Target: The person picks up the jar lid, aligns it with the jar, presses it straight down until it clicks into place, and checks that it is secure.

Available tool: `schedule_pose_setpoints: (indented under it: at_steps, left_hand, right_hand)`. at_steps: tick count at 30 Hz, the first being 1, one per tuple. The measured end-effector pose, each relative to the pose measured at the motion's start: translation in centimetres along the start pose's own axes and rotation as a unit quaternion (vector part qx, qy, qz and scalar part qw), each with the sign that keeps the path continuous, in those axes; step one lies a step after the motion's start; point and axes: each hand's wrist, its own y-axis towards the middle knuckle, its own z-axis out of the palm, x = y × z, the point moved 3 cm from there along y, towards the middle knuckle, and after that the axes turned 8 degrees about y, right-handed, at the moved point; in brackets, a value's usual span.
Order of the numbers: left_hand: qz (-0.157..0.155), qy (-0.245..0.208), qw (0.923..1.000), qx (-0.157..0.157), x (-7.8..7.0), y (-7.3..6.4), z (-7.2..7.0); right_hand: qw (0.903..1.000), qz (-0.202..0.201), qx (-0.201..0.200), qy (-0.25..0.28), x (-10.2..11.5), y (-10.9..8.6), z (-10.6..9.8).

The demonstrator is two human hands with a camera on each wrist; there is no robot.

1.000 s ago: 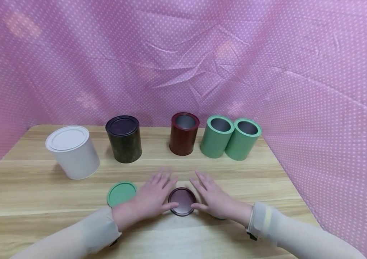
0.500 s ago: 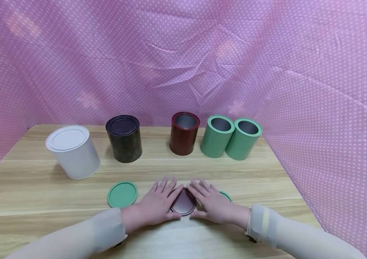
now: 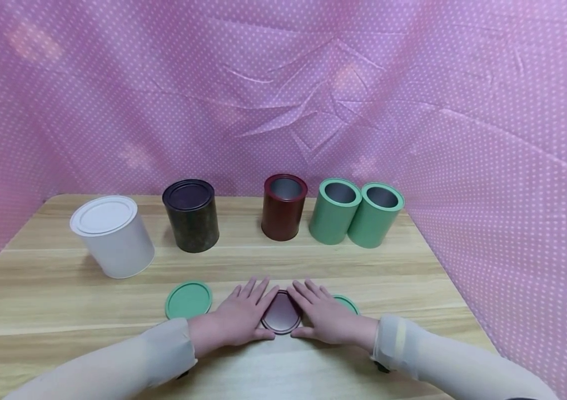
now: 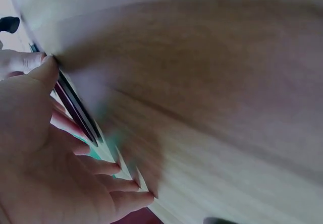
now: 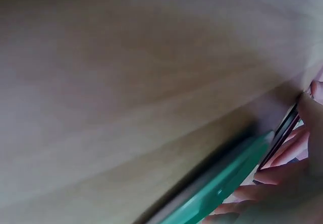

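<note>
In front of me hangs pink cloth with white polka dots (image 3: 283,72), creased at the back and spreading to both sides. Below it is the pale, striped wooden table (image 3: 88,314), and across that reach my cream sleeves (image 3: 108,364) with greyish cuffs. At the far left stands a wide white cylindrical can (image 3: 119,247) with its white lid on; to its right, well apart, is a mottled black cylindrical can (image 3: 194,225), also lidded. Farther right, two pale green cylindrical cans (image 3: 332,222), open-topped and grey inside, stand rim to rim, with a narrow dark red cylindrical can (image 3: 280,218), likewise open, upright just to their left. Nearer me, my left hand (image 3: 243,315) and my right hand (image 3: 326,315) lie low over the table, palms down, fingers straight and spread, neither one clasping anything. One round green lid (image 3: 188,300) lies flat near my left wrist; the other round green lid (image 5: 224,178) is partly hidden by my right hand. Smallest is the round, glossy dark red lid (image 3: 282,314), flat on the wood between my hands, thumbs and forefingers set around its rim from both sides.
</note>
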Motion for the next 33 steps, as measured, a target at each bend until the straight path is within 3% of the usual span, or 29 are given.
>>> schedule_pose_setpoints:
  at_steps: [18,24,33]
  left_hand:
    - [0.003,-0.004,1.0,-0.006,0.3,0.1,-0.9]
    - [0.005,-0.018,0.9995,-0.028,0.3,0.2,-1.1]
    - [-0.015,0.011,0.9997,-0.017,0.3,0.5,-1.5]
  right_hand:
    - [0.9995,0.002,-0.013,0.028,0.4,0.4,-0.4]
    - [0.9993,0.001,-0.019,0.031,0.3,0.4,-0.4]
    - [0.9992,-0.003,-0.02,0.034,0.2,0.5,-0.4]
